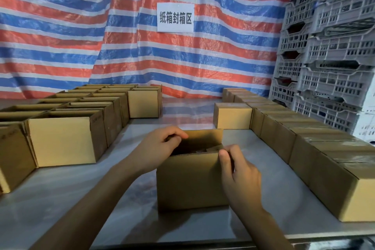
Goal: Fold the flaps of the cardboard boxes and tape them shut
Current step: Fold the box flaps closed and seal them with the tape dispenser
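Curled round the left end of the box's open top, the left hand [162, 148] grips the cardboard there, thumb and fingertips meeting at the rim beside the far flap [205, 137]; its forearm reaches in from the lower left, wrist bent down. The box [190, 182] stands upright on the table [81, 189], near the front edge and about midway across, its opening facing up and its long axis running left to right, a wide side toward the person. The far flap stands upright; the inside is dark and its contents cannot be made out. At the near right corner the right hand [237, 170] pinches the rim between thumb and forefinger, the other fingers bent along the right side, forearm coming up from the lower right. Open boxes [60, 140] stand in rows on the left of the table. Taped boxes [324, 168] line the right. Behind hang a striped tarp [71, 26] with a sign [175, 17], and crates [328, 50] are stacked at far right.
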